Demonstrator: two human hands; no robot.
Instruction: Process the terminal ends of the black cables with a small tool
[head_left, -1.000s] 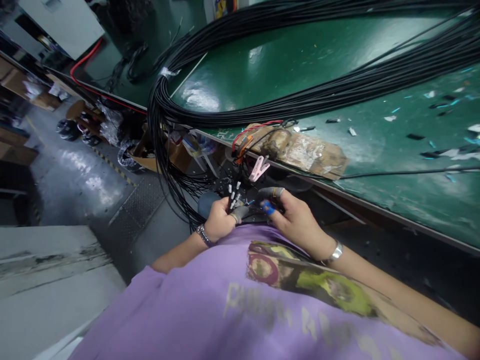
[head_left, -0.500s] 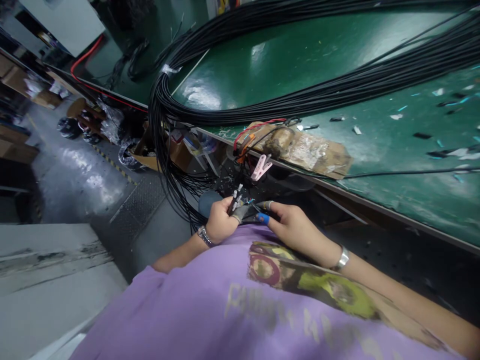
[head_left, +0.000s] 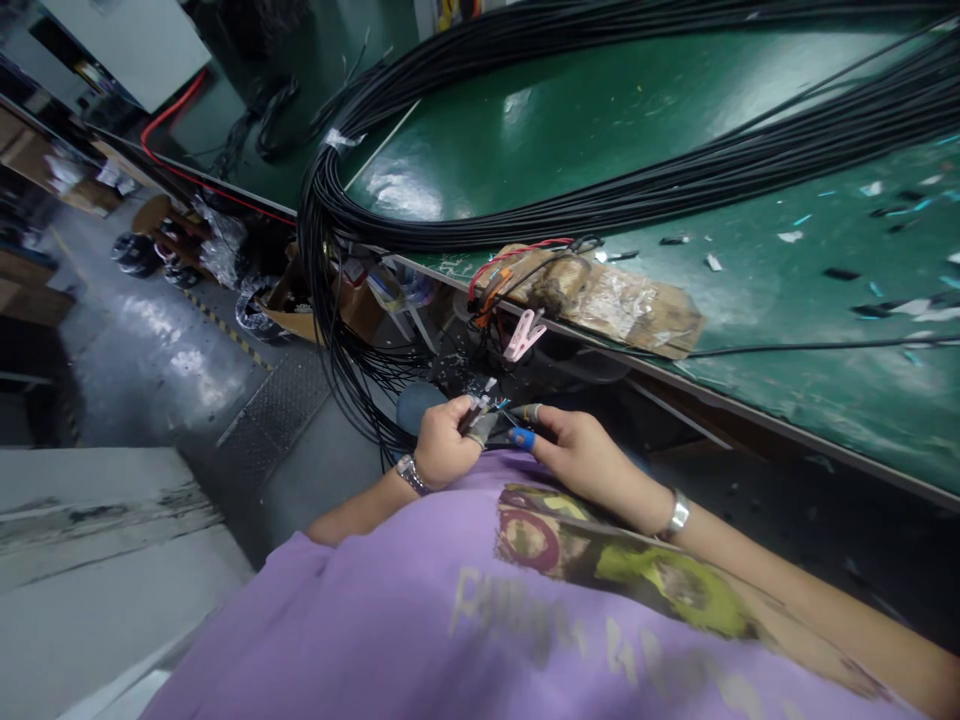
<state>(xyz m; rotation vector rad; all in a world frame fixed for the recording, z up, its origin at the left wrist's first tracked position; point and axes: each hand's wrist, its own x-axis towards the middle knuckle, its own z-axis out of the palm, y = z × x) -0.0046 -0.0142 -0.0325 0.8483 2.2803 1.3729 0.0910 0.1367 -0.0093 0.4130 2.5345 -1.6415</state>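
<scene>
Close to my chest, my left hand (head_left: pixel 442 442) is closed round a small bunch of black cable ends with white tips (head_left: pixel 480 400). My right hand (head_left: pixel 581 458) sits beside it, thumb and finger in blue and grey covers pinched at the same cable ends. Both wrists carry metal bands. A thick bundle of black cables (head_left: pixel 600 200) runs across the green workbench (head_left: pixel 750 290) and drops over its edge down toward my hands.
A brown taped pad (head_left: pixel 622 300) with red and orange wires and a pink clip (head_left: pixel 523 335) sits on the bench edge. Wire scraps litter the right of the bench. Boxes, bags and cable coils (head_left: pixel 217 250) stand on the grey floor at left.
My left hand has tipped the white-tipped cable ends lower and toward my right hand. My right fingers have drawn in from a raised position to a pinch at the ends.
</scene>
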